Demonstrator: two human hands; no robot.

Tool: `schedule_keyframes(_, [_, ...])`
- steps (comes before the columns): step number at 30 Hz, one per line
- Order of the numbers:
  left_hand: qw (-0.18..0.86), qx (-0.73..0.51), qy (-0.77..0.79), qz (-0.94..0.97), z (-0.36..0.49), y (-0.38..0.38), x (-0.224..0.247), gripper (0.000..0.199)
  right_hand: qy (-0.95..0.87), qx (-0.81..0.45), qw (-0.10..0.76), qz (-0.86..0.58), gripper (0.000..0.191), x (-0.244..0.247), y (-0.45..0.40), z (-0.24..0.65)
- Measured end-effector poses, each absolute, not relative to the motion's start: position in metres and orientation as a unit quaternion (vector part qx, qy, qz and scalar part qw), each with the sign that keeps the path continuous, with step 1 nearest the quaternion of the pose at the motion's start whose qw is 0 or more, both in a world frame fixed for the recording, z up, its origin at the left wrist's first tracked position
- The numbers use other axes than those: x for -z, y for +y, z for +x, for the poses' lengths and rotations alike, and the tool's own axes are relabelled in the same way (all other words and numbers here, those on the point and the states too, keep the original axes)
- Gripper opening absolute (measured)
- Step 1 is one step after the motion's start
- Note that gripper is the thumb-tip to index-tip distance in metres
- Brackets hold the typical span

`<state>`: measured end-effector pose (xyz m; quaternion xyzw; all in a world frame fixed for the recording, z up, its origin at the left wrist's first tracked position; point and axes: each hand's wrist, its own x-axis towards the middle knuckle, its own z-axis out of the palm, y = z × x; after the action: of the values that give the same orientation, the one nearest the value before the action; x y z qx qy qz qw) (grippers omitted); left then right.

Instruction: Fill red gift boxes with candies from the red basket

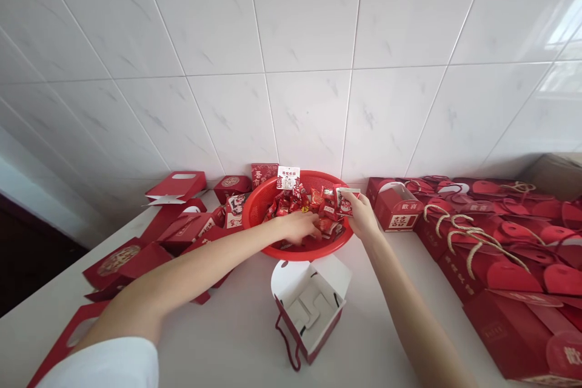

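My left hand (301, 227) reaches into a red plastic basket (254, 209) of red-wrapped candies (328, 209). Its fingers are bent and close together among the wrappers; what they grip cannot be made out. At the basket's right rim, my right hand (362, 213) is shut on a small red and white packet (346, 200), held between thumb and fingers. Below the basket, an open gift box (309, 312) stands on the table with its white inside facing up. A dark red cord handle (287, 342) hangs from its left side.
Several red boxes (188, 230) lie loosely on the left of the white table (218, 339). Rows of red gift boxes (509, 321) with rope handles (470, 233) fill the right. A white and red card (288, 178) stands at the basket's back, near the tiled wall (309, 115).
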<state>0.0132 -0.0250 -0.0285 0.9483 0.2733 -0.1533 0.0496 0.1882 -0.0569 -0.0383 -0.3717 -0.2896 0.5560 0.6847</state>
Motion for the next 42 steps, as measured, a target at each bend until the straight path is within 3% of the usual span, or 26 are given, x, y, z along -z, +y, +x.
schedule_keyframes(4, [-0.041,0.186,0.328,0.925,-0.009,-0.003,0.017,0.039,-0.296,-0.552,0.682,-0.377,0.028,0.038,-0.057,0.189])
schedule_keyframes(10, [-0.044,0.137,0.414,0.899,-0.036,0.005,-0.003,0.047,-0.296,-0.549,0.684,-0.379,0.029,0.038,-0.056,0.188])
schedule_keyframes(17, [-0.015,0.248,0.457,0.854,-0.021,-0.038,0.009,0.092,-0.297,-0.544,0.682,-0.387,0.03,0.043,-0.054,0.189])
schedule_keyframes(26, [-0.059,0.211,0.469,0.856,-0.019,-0.017,0.023,0.069,-0.301,-0.538,0.688,-0.384,0.031,0.043,-0.055,0.188])
schedule_keyframes(31, [-0.019,0.116,0.497,0.86,-0.035,0.0,0.022,0.065,-0.304,-0.541,0.685,-0.381,0.029,0.041,-0.057,0.189])
schedule_keyframes(35, [-0.021,0.052,0.502,0.863,-0.047,0.006,0.023,0.045,-0.299,-0.543,0.685,-0.383,0.027,0.039,-0.057,0.189])
schedule_keyframes(42, [-0.105,0.042,0.464,0.878,-0.062,0.006,0.021,0.042,-0.301,-0.542,0.688,-0.378,0.029,0.042,-0.055,0.188])
